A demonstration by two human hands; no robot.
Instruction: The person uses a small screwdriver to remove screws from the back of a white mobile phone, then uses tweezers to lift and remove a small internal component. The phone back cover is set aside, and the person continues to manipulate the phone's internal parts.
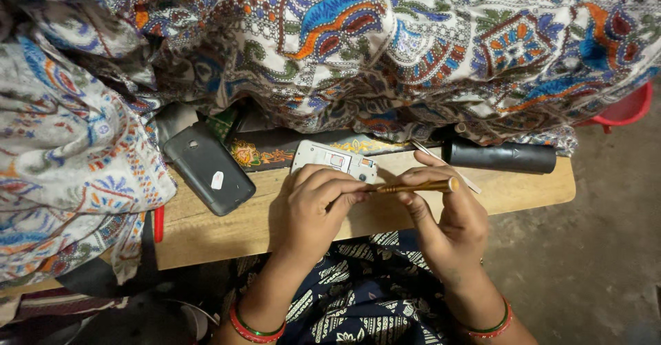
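A big patterned cotton cloth [385,42] drapes over the back of the wooden desk [523,186]. A dark grey phone back cover [208,168] lies left, a black cylinder [506,157] right. The left hand [313,211] presses fingers together on the opened white phone body [335,160]; the right hand [447,221] pinches a slim brass-coloured screwdriver [416,187].
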